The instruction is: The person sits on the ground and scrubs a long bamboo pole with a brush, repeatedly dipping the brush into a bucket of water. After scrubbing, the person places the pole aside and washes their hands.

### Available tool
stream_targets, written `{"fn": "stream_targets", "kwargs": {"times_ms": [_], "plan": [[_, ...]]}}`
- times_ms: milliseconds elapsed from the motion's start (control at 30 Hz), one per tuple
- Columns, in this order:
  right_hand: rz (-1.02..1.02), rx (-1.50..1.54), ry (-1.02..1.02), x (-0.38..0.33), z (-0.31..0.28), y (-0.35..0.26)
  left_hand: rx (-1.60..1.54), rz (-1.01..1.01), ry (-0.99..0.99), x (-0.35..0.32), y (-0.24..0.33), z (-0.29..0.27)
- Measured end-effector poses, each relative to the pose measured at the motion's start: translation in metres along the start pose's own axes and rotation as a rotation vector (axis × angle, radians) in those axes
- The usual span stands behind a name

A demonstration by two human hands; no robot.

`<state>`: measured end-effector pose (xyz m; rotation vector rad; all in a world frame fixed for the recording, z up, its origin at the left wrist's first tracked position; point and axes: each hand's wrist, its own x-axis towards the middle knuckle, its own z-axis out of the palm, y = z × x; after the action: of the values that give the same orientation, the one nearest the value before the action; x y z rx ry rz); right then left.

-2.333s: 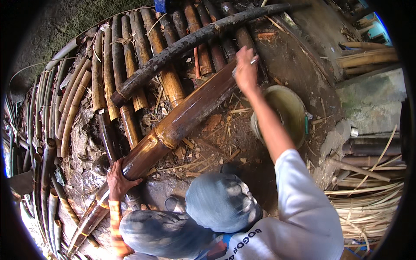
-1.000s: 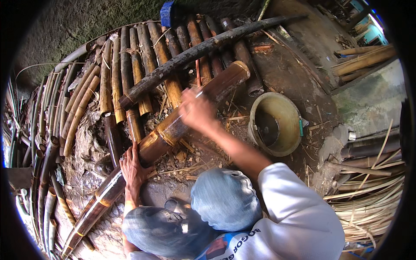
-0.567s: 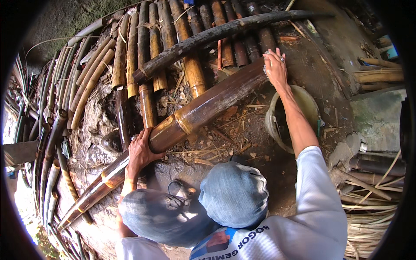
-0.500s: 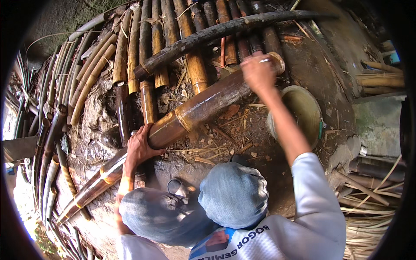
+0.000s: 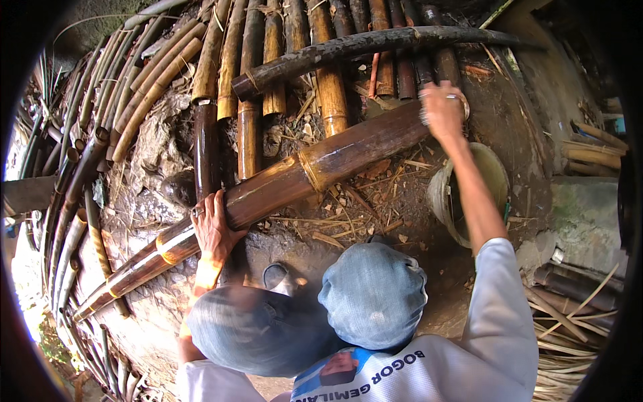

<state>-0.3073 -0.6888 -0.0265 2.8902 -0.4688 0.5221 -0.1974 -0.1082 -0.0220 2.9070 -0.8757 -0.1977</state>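
A thick, wet brown bamboo pole [image 5: 362, 149] lies slantwise before me, from lower left to upper right. My left hand [image 5: 216, 226] grips it left of the middle, with the fingers over its top and the thumb along the near side. Close to the pole's upper right end, my right hand [image 5: 443, 112] is curled on its surface, smeared by motion. Something whitish shows at the edge of that hand, too blurred to name. Under my right forearm stands a round, dirty pale bucket [image 5: 442, 194], partly hidden.
Several bamboo poles [image 5: 328, 87] lie side by side beyond, with a dark curved pole [image 5: 348, 45] across them. More bamboo lengths [image 5: 144, 100] fill the left side. Bamboo chips [image 5: 328, 238] litter the ground. Thin strips [image 5: 576, 355] are heaped at lower right, near a concrete block [image 5: 589, 214].
My right hand has moved along the pole toward its upper right end. A whitish film on that stretch has faded. The whole view has shifted somewhat; my left hand still grips the pole.
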Motion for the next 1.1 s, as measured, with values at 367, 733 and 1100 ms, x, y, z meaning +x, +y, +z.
{"fn": "stream_targets", "kwargs": {"times_ms": [367, 733, 1100], "plan": [[-0.14, 0.696, -0.158, -0.021, -0.042, -0.226, 0.058, -0.087, -0.002, -0.023, -0.025, 0.002], [-0.413, 0.408, -0.284, -0.011, -0.051, -0.335, 0.001, 0.045, 0.013, 0.005, -0.022, -0.002], [0.327, 0.157, -0.036, 0.031, 0.014, 0.031, -0.176, 0.16, -0.192, 0.058, -0.02, -0.035]]}}
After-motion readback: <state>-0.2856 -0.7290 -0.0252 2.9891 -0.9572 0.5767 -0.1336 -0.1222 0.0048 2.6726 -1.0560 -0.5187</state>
